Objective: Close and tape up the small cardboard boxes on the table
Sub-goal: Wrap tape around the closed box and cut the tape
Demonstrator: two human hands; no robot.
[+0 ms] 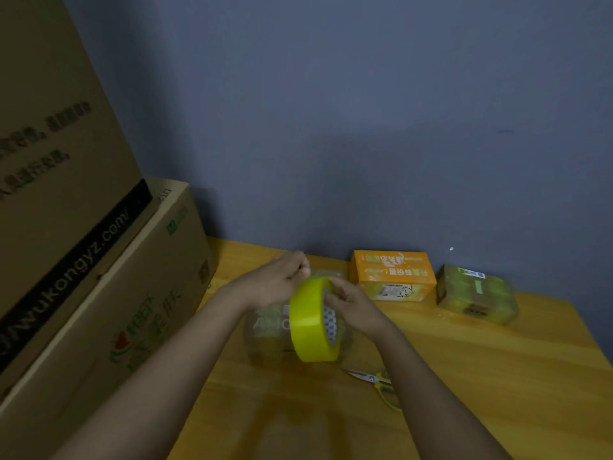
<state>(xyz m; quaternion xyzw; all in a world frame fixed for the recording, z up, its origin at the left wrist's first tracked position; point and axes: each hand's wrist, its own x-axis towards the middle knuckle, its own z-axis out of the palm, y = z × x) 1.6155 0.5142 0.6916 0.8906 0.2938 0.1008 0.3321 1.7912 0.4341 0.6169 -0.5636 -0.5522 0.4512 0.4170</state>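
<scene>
A yellow tape roll (308, 322) stands on edge above the middle of the table, and my right hand (351, 302) grips it with fingers through its core. My left hand (282, 280) is just left of the roll's top, its fingertips pinching at the tape's edge; the tape end itself is too blurred to make out. Under the roll lies a small cardboard box (268, 327), blurred and mostly hidden by my arms and the roll. An orange box (393, 273) and a tape-wrapped brown box (476, 292) sit by the wall.
Yellow-handled scissors (378, 383) lie on the wooden table (497, 376) to the right of the roll. Large stacked cardboard cartons (99, 277) fill the left side. A blue wall stands behind the table.
</scene>
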